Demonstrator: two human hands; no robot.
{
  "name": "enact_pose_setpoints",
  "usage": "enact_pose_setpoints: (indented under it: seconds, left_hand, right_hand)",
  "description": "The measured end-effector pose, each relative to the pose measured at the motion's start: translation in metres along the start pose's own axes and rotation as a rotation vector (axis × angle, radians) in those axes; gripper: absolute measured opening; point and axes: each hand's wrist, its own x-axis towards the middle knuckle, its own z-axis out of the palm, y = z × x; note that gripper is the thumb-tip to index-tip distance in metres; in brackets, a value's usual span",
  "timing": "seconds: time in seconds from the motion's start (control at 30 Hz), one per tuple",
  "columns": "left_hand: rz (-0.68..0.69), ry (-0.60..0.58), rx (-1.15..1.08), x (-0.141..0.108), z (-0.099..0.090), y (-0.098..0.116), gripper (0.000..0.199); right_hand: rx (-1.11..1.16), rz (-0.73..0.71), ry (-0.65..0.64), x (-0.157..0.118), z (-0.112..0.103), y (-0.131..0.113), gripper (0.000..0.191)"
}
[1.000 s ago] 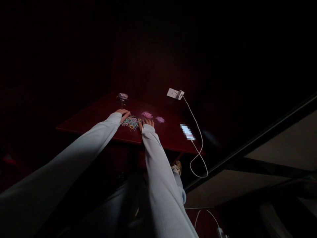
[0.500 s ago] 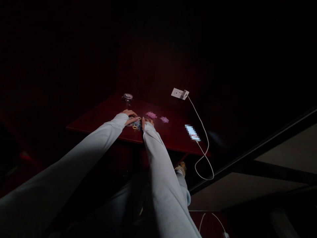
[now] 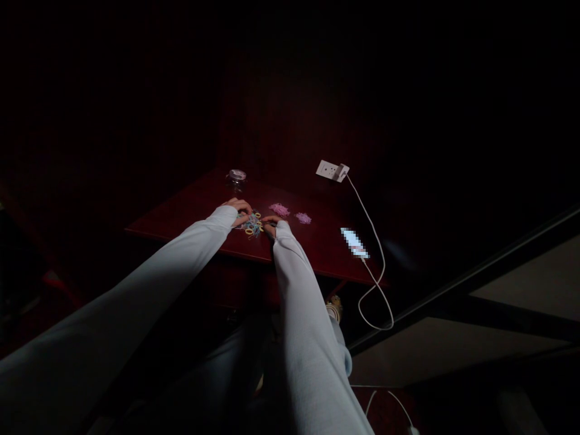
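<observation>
A loose heap of small multicoloured elastic bands (image 3: 254,225), blue, green and yellow among them, lies near the front edge of the dark red table (image 3: 199,208). My left hand (image 3: 239,207) rests against the heap's left side, fingers bent but apart and touching the bands. At the heap's right edge is my right hand (image 3: 272,226), its thumb and forefinger parted; no band shows clearly in it. Beyond my right hand lie a pink pile of bands (image 3: 280,209) and a smaller purple pile of bands (image 3: 303,218).
A clear jar with a lid (image 3: 237,178) stands at the back left of the table. To the right, a lit phone (image 3: 354,243) lies joined to a white cable (image 3: 372,220), which runs from a wall socket (image 3: 330,170). The surroundings are very dark.
My right hand has drawn back to the right from the heap, uncovering more of the bands. My left hand stays at the heap's left side. The whole view has shifted slightly.
</observation>
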Motion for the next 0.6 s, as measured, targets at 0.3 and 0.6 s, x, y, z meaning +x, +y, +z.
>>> enact_pose_setpoints:
  seconds: [0.3,0.6]
  left_hand:
    - [0.038,-0.006,-0.048,-0.005,-0.014,0.012,0.016]
    - [-0.006,-0.04,-0.006,-0.005,-0.022,0.018,0.015]
  right_hand:
    - [0.012,0.107,0.013,-0.002,0.004,-0.007,0.015]
    - [-0.021,0.07,-0.008,-0.002,0.002,-0.007,0.017]
